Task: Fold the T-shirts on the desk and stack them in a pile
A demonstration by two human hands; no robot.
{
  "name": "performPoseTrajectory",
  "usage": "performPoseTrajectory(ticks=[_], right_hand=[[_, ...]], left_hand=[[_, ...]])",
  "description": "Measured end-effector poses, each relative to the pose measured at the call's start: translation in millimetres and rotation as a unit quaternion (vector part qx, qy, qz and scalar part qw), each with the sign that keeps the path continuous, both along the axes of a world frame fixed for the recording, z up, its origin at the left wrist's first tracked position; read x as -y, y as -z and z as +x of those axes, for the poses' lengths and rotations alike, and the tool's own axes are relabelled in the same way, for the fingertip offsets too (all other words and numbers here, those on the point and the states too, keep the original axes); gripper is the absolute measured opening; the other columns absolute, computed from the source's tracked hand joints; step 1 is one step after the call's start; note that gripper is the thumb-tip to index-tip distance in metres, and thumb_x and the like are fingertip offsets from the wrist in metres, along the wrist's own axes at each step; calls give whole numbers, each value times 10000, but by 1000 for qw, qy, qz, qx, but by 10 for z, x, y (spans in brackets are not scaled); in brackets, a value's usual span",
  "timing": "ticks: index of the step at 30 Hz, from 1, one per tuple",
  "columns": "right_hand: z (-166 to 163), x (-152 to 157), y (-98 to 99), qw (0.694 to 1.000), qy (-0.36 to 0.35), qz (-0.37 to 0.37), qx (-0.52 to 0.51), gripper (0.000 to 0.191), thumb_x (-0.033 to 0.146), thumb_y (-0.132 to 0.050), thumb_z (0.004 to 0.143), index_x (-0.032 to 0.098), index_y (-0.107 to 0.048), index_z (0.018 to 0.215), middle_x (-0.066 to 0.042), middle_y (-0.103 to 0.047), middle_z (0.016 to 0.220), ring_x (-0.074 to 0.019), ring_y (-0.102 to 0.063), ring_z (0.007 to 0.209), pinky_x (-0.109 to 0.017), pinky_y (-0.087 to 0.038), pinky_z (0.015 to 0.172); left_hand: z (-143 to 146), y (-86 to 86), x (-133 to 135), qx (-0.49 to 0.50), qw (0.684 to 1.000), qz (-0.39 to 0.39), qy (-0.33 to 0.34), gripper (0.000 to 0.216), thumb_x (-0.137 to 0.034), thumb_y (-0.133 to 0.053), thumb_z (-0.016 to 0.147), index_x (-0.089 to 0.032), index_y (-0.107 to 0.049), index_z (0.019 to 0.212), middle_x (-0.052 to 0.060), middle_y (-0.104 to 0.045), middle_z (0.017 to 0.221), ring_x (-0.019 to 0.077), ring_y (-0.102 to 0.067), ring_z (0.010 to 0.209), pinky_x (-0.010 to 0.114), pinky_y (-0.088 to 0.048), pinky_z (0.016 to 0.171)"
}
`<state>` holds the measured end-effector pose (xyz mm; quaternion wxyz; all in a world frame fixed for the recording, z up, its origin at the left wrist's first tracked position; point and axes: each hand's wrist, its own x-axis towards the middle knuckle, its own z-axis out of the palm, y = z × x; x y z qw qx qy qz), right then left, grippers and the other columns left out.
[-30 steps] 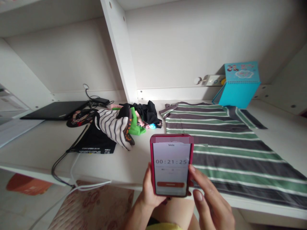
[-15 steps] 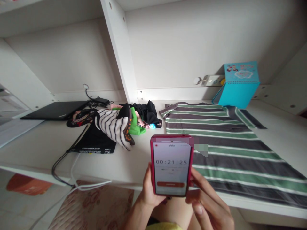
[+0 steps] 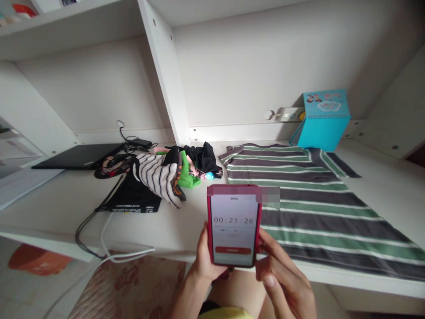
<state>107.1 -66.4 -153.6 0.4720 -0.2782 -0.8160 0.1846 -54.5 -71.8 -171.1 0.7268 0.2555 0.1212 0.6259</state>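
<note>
Black laptop (image 3: 79, 156) lying flat, roughly 10 o'clock from phone (image 3: 234, 230). Messy clothes pile (image 3: 157, 175) closer in, between 10 and 11. Left hand (image 3: 206, 261) wrapped round phone, which sits near 6 o'clock in view, timer reading 00:21:26. Right hand (image 3: 287, 281) half-curled at phone's lower right edge, can't tell if it's gripping too. Striped shirt (image 3: 318, 208) spread out around 3, blue calendar (image 3: 323, 130) standing between 1 and 2.

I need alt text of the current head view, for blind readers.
A person's left hand holds a red-cased phone showing 00:21:26, the right hand at its right edge. On the white desk, a green striped shirt lies spread at right, with heaped clothes and a black laptop at left.
</note>
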Motion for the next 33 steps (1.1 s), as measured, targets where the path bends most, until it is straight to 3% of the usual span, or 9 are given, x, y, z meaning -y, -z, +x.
performPoseTrajectory(ticks=[5,14,19,23,25,29,33], right_hand=[[-1,17,-14,1000,-2,-10,0,289,276,-400,904,178,-585,705,-100,-560,1245,-232,-429,1237,-244,-441,926],[-26,27,-48,999,0,-39,-17,255,260,-420,892,188,-604,731,-79,-560,1245,-237,-454,1216,-267,-448,921],[-69,40,49,986,5,-116,-121,108,240,-470,872,217,-573,897,-75,-587,1194,-203,-583,1060,-236,-507,803],[-128,-19,148,949,-9,-200,-242,298,235,-475,883,250,-507,1179,-75,-607,1157,-172,-611,997,-226,-522,763],[-148,-80,196,922,-27,-261,-286,318,264,-456,898,261,-503,1212,-75,-613,1141,-170,-627,936,-244,-531,726],[-139,-178,253,900,-86,-354,-241,227,346,-441,901,202,-613,937,-27,-626,772,-123,-571,610,-216,-484,546],[-104,-183,222,907,-102,-362,-190,281,378,-428,896,185,-531,720,-5,-522,643,-126,-514,589,-215,-456,539]], left_hand=[[-3,-12,1,2,1000,-12,0,569,-590,-456,818,-147,-636,1125,122,-650,1097,322,-480,1163,458,-286,1008],[0,2,4,-9,1000,-14,-11,564,-599,-440,821,-162,-643,1115,111,-655,1088,320,-466,1178,468,-278,1014],[4,31,-8,-25,999,-4,-28,596,-611,-403,827,-149,-632,1126,129,-641,1108,330,-471,1168,488,-330,975],[8,-12,-8,-35,999,15,19,708,-668,-368,806,-108,-586,1182,175,-614,1135,357,-493,1134,524,-357,936],[9,-45,0,-36,999,10,39,737,-686,-363,795,-102,-575,1194,184,-618,1119,367,-501,1122,531,-373,915],[11,-84,7,-39,999,14,32,731,-677,-366,801,-89,-588,1175,184,-652,1038,366,-536,1073,516,-412,874],[10,-84,2,-30,999,21,32,702,-665,-386,803,-100,-605,1158,162,-651,1056,341,-588,983,499,-430,854]])
